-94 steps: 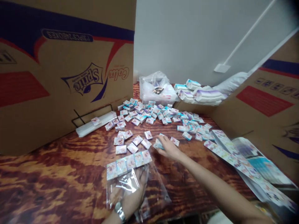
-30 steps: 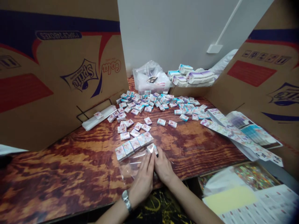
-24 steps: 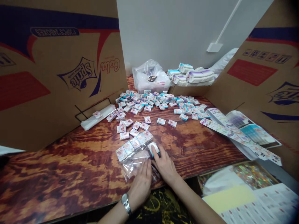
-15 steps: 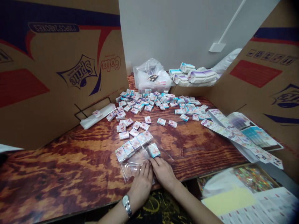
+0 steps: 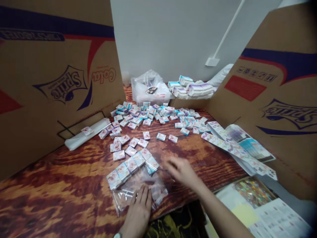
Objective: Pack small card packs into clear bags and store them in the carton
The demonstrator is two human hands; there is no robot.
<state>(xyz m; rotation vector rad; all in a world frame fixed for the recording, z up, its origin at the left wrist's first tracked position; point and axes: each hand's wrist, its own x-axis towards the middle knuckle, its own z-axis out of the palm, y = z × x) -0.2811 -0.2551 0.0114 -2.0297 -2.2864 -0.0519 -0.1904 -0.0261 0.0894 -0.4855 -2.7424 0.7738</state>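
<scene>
A clear plastic bag [image 5: 138, 198] lies flat on the table, with several small printed boxes [image 5: 132, 164] in a bent row at its far end. One blue-edged box [image 5: 152, 165] sits at the right of that row, under the film. My left hand [image 5: 140, 208] rests on the near part of the bag, fingers stretched out flat and pressing on the film. To the right of the bag, my right hand [image 5: 182, 170] hovers with its fingers loosely bent and a little blurred. Nothing shows in it.
Many loose small boxes [image 5: 148, 115] are scattered further back. Large cartons [image 5: 61, 82] stand at left and right. Flat plastic bags [image 5: 88, 134] lie at the left, sticker sheets [image 5: 237, 150] at the right. A tray of colourful wrapped pieces [image 5: 252, 191] sits at the near right.
My right hand has left the near edge of the bag and moved up and right. The blue-edged box now lies against the row. The view has shifted right.
</scene>
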